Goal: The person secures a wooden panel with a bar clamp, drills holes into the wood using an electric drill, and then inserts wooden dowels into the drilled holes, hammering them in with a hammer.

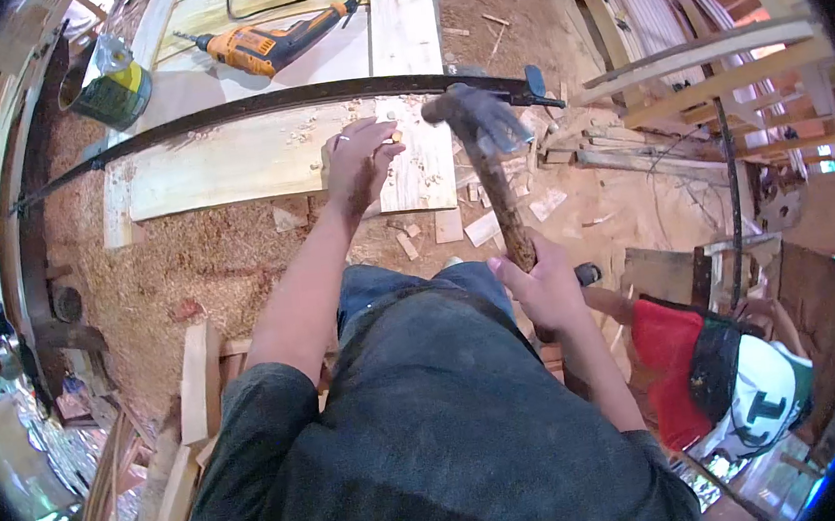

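Note:
My right hand (546, 288) is wrapped around the wooden handle of a claw hammer (499, 187). The hammer's head is raised near the right edge of the wooden panel (228, 168) and is slightly blurred. On the panel's right-hand board (416, 175), my left hand (360, 161) has its fingers closed at a small yellowish piece (396, 137), possibly a wooden peg. A small pale round spot shows just beyond the fingertips. Close past both hands, a long dark bar clamp (291, 96) runs across the panel.
An orange drill (266, 46) with its cord lies on the panel's far part. A dark container (110, 94) stands at the left. Wood scraps and shavings cover the ground. Another person in a red-and-black top (671, 367) and cap is close at my right. Stacked lumber (650, 166) lies behind.

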A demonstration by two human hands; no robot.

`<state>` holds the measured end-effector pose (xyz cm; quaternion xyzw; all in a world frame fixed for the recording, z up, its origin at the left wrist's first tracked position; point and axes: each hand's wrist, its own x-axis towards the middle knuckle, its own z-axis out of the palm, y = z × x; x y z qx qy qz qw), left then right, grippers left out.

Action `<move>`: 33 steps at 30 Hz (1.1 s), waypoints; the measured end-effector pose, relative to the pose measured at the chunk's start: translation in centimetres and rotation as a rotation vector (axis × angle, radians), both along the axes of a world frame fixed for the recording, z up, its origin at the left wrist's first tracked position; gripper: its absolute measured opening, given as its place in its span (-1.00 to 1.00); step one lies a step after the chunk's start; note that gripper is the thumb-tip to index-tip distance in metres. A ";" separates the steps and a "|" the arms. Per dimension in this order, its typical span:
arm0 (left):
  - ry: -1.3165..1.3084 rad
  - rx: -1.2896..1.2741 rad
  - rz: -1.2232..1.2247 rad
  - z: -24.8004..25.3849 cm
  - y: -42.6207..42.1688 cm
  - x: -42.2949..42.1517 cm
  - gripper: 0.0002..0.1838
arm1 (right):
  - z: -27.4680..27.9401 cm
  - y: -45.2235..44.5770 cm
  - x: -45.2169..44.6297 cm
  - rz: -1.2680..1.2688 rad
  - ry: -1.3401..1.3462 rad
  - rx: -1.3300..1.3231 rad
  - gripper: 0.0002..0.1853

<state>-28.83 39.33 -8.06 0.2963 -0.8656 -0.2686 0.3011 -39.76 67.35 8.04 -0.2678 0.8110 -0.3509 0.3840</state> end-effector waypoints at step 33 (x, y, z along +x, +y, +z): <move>0.013 0.077 -0.027 -1.8 -1.5 0.2 -0.71 | -4.0 -5.4 -0.9 0.111 0.133 0.181 -0.68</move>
